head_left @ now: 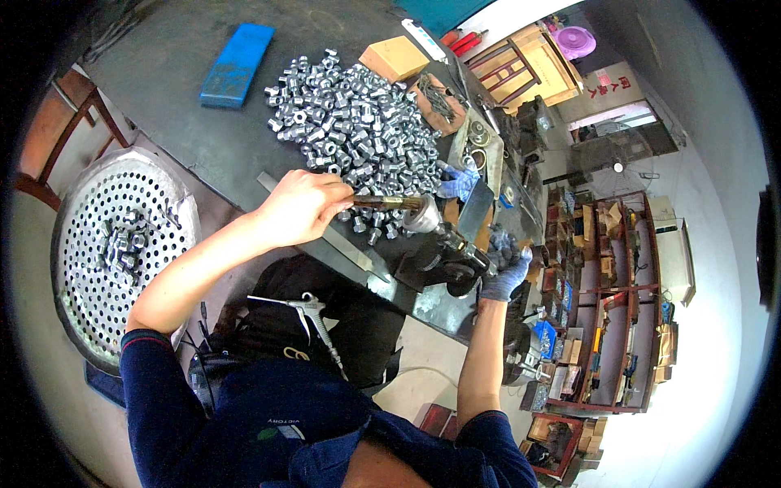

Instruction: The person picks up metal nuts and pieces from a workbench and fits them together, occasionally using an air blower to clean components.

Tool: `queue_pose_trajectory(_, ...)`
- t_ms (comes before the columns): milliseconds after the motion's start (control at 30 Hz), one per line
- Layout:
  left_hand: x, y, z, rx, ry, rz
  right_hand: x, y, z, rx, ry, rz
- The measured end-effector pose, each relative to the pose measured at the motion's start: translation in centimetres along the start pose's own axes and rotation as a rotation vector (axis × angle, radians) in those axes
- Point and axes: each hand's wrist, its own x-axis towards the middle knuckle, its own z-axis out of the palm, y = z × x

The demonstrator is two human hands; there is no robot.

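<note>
My bare left hand point(303, 207) pinches a slim brown brush point(389, 202), which points right. The far end of the brush meets the round metal head of a small bench machine point(425, 216); whether it touches is unclear. My right hand point(508, 275), in a grey-blue glove, curls at the right end of the machine, beside its dark shaft. What those fingers grip is hidden. A large heap of shiny metal hex fittings point(358, 122) covers the table just beyond the brush. A blue glove point(460, 180) lies past the machine, next to a dark upright plate point(476, 207).
A blue block point(237, 65) and a yellow box point(394, 58) flank the heap. At left, a perforated metal basin point(81, 244) holds several fittings. An air blow gun point(309, 307) rests near my lap. A flat metal bar point(350, 252) lies along the table edge. Shelving point(606, 309) stands right.
</note>
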Motion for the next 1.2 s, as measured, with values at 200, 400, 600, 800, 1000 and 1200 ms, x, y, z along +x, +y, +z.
queue_pose_trajectory(200, -0.6, -0.5, -1.0, 0.006, -0.079, 0.035, -4.2, -2.1, 3.0, 0.015, -0.004, -0.034)
queue_pose_trajectory(400, -0.2, -0.5, -1.4, 0.032, -0.098, 0.041, -5.6, -2.9, 3.7, 0.106, -0.021, -0.005)
queue_pose_trajectory(600, 0.9, 0.0, -0.8, -0.009, -0.110, 0.051, -7.1, -3.5, 3.3, -0.042, -0.028, -0.078)
queue_pose_trajectory(800, 0.3, -0.7, -1.0, -0.105, -0.075, 0.078, -11.5, -2.8, 1.1, -0.009, -0.033, 0.018)
queue_pose_trajectory(1000, 0.7, -0.3, -0.6, -0.016, -0.100, 0.058, -11.8, -0.6, -3.1, 0.102, -0.078, 0.120)
queue_pose_trajectory(1200, 0.5, -0.2, -0.6, 0.133, -0.054, 0.004, -11.2, -3.0, 1.3, -0.022, -0.098, 0.035)
